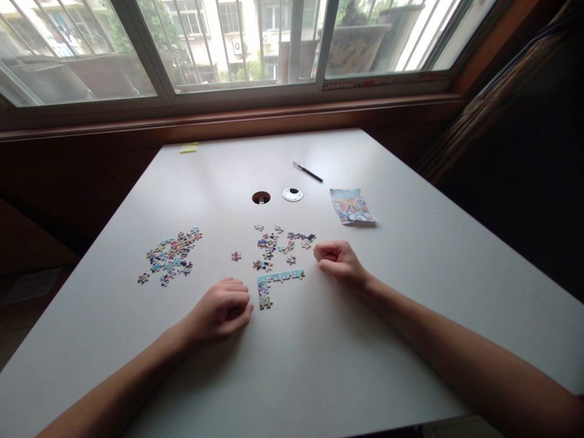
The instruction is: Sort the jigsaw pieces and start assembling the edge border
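Note:
My left hand [225,307] rests on the table in a loose fist, just left of a joined L-shaped strip of jigsaw puzzle [279,277]. The strip has a light blue top edge and a short arm running down its left side. My right hand [336,260] is also curled into a fist, right of a loose group of puzzle pieces [268,243] that lies above the strip. No piece shows in either hand. A single puzzle piece [236,256] sits apart, up from my left hand. Farther left spreads a bigger pile of puzzle pieces [173,255].
A crinkled picture sheet [352,205] lies at the right, with a black pen [308,171] beyond it. The white table [292,371] has a round hole [261,198] beside a metal cover [292,194]. A yellow note [188,148] is at the far left edge, below the window.

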A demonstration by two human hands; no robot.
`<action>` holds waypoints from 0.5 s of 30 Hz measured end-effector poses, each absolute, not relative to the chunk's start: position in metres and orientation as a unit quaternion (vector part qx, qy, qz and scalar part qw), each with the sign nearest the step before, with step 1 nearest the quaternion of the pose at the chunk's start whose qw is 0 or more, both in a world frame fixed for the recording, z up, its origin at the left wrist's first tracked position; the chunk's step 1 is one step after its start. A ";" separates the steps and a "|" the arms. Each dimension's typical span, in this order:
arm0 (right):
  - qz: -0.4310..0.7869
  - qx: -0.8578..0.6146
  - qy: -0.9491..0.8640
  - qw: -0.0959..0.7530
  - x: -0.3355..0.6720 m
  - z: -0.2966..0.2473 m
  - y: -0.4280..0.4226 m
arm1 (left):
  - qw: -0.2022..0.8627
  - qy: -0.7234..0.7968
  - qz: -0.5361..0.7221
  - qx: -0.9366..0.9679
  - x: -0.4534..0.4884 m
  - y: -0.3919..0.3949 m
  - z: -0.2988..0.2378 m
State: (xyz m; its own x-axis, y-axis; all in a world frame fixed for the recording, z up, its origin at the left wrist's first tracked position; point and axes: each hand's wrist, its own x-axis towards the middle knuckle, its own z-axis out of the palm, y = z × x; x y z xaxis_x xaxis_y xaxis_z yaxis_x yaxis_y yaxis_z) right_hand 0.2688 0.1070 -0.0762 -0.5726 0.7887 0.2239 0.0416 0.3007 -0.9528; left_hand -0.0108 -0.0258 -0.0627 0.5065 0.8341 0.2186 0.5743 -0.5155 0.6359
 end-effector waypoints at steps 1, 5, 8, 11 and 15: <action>0.516 -0.289 -0.720 0.362 0.269 -0.077 0.107 | 0.251 0.424 0.259 0.831 -0.011 -0.026 -0.063; 0.519 -0.296 -0.715 0.363 0.269 -0.078 0.107 | 0.249 0.425 0.258 0.831 -0.011 -0.025 -0.063; 0.523 -0.303 -0.709 0.362 0.269 -0.078 0.108 | 0.247 0.426 0.257 0.831 -0.011 -0.025 -0.063; 0.527 -0.305 -0.705 0.365 0.269 -0.078 0.108 | 0.248 0.426 0.256 0.831 -0.011 -0.025 -0.063; 0.528 -0.303 -0.702 0.369 0.269 -0.078 0.108 | 0.252 0.427 0.254 0.831 -0.011 -0.026 -0.064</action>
